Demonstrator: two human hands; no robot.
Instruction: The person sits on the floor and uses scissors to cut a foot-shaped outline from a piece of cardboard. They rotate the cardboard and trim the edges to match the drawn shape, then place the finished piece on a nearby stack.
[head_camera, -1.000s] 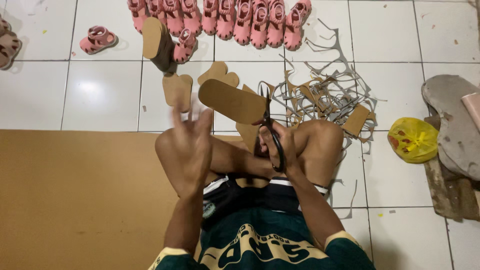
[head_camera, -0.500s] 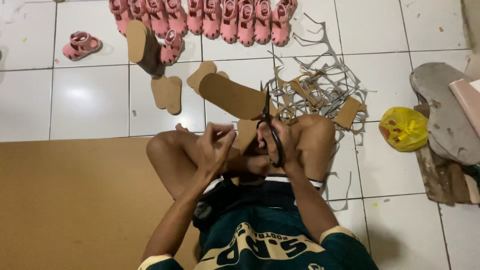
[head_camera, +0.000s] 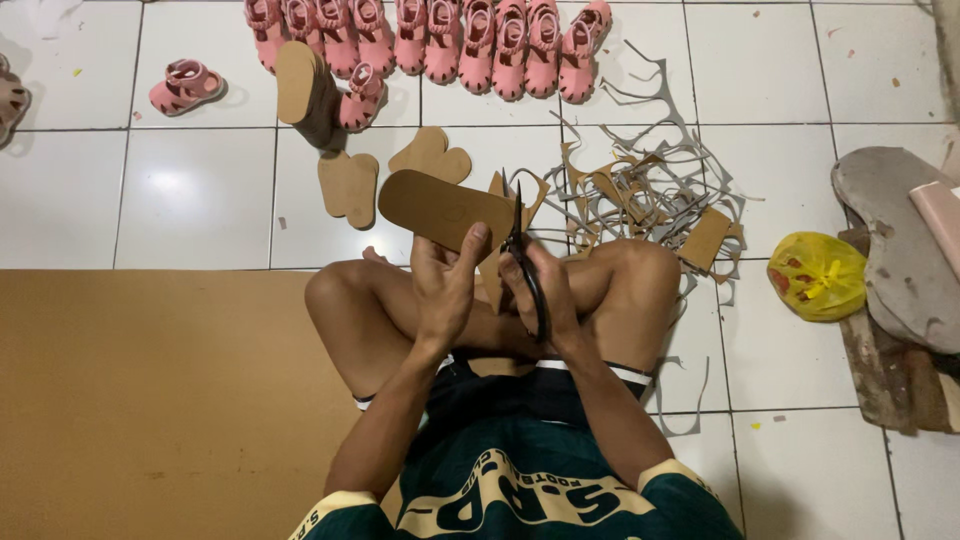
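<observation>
Left hand (head_camera: 447, 290) grips the brown sole (head_camera: 445, 208), thumb on top at its near end, fingers curled under. The sole hangs above the crossed legs, over the white floor (head_camera: 190, 190); its long axis runs from upper left to lower right, rounded far end pointing up-left, away from the person. Right hand (head_camera: 545, 300) is clenched round the black scissors (head_camera: 522, 250), blades pointing up and away, tips at the sole's right edge; whether they are biting into it is hard to say from here. Cut soles (head_camera: 350, 186) lie just beyond on the tiles, a tangle of grey offcuts (head_camera: 650, 185) to the right. A row of pink sandals (head_camera: 480, 40) sits along the top. Far right, a crumpled yellow bag (head_camera: 817, 276) with red marks, beside a grey slab (head_camera: 895, 250). A big cardboard sheet (head_camera: 150, 400) covers the floor at left.
</observation>
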